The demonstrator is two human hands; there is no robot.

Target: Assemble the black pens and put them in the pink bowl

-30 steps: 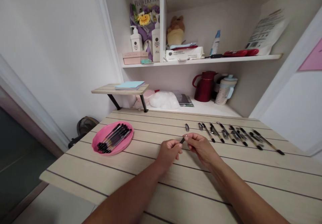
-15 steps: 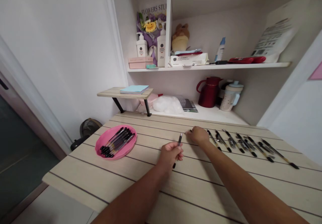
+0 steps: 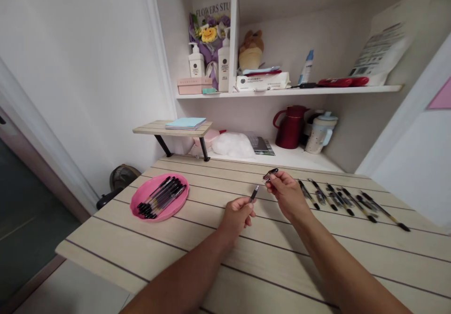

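Note:
My left hand is closed around an uncapped pen, whose tip points up and away from me. Just to its right, my right hand pinches a black pen cap above the tabletop. Cap and pen tip are apart. Several capless pens and loose caps lie in a slanted row to the right of my right hand. On the left, a pink tray holds a pile of capped black pens.
A small raised stand with blue paper sheets is at the table's back left. Behind the table are a red jug, a pale tumbler and a white plastic bag. A loaded shelf runs above.
My right hand has lifted off the tabletop with a pen cap and moved slightly right. The pen in my left hand has tilted a little to the right. The view has shifted slightly.

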